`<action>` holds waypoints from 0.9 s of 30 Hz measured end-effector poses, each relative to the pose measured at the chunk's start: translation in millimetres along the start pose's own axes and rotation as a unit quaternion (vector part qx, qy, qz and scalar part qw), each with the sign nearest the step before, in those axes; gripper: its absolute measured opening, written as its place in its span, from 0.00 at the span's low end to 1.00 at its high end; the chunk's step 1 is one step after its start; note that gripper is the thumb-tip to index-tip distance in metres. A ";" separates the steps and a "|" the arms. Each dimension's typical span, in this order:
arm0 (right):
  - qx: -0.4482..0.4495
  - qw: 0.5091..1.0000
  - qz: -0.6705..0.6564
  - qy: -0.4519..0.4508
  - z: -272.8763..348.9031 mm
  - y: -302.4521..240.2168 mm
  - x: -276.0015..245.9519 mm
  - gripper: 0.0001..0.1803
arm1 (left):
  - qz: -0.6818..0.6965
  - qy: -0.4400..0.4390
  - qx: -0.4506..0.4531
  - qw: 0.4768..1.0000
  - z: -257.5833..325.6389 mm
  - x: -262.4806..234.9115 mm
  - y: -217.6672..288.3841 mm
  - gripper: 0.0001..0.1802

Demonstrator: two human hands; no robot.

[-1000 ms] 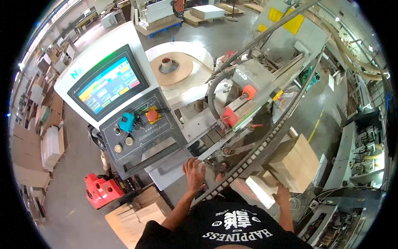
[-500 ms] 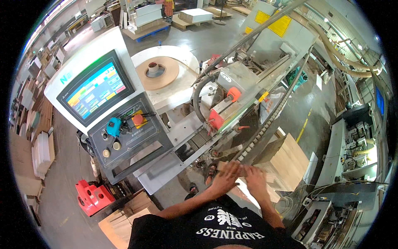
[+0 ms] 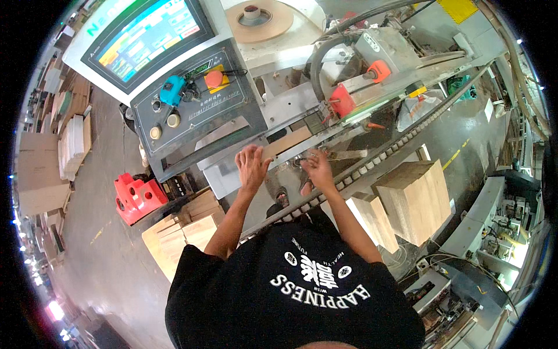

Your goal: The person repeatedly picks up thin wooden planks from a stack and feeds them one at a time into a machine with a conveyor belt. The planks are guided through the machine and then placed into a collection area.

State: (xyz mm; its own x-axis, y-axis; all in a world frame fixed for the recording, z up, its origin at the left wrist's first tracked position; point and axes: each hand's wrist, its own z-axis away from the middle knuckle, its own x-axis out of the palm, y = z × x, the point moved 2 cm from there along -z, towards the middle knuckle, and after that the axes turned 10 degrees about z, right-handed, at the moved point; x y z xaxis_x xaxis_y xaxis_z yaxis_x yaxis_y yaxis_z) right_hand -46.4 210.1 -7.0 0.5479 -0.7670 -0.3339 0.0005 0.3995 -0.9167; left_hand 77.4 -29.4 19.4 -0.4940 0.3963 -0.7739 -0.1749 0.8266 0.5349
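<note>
the left hand (image 3: pixel 251 167) has its fingers spread and slightly bent, thumb held away from them, with nothing seen in its grasp; it is over the pale grey shelf (image 3: pixel 222 180) at the machine's near edge, and whether it touches that cannot be told. the right hand (image 3: pixel 317 170) is half curled, fingers parted, with no object showing in it; its palm is turned out of sight. the light brown wooden strip (image 3: pixel 292 140) lies on the machine bed, just ahead of and between the two hands, its far end near the red block (image 3: pixel 343 100).

large green lettering runs along the white housing (image 3: pixel 208 20), cut off by the upper edge. the screen (image 3: pixel 152 39) shows coloured tiles whose small text is too bright and blurred to read. white lines of print, in two scripts, cross the dark control panel (image 3: pixel 232 110); the teal device (image 3: pixel 172 90) lies over part of it, beside the red button (image 3: pixel 214 79). a small oval badge sits on the grey motor housing (image 3: pixel 386 52), too small to read. the black t-shirt (image 3: pixel 244 291) carries white printing, upside down to the camera, and hides most of the legs; of the feet, only the sandals (image 3: pixel 282 198) show clearly.

the roll of banding (image 3: pixel 273 26) is cropped at the top, as is the yellow sign (image 3: pixel 459 9). wooden boards (image 3: pixel 415 200) stand right of the roller track (image 3: pixel 372 164).
</note>
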 end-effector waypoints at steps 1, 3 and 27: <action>0.010 0.993 -0.111 -0.027 -12.0 6.6 15.7 0.36 | -0.015 0.021 0.000 1.000 -9.1 1.6 2.0 0.31; 0.079 0.977 -0.190 -0.056 -26.4 -26.5 45.1 0.35 | -0.019 0.035 -0.036 0.999 -15.8 7.6 -9.5 0.34; -0.072 0.969 -0.232 0.048 -99.7 -9.6 42.1 0.25 | 0.023 -0.082 -0.173 0.981 -40.9 42.7 -25.5 0.37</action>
State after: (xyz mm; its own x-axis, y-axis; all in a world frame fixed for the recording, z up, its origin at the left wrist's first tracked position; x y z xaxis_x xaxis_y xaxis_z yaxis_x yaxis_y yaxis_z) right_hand -106.7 123.9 -34.0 0.4358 -0.8935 0.1082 0.1074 -0.0678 -0.9919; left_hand 25.9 -50.0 -13.4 -0.3700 0.5127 -0.7747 -0.4479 0.6321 0.6323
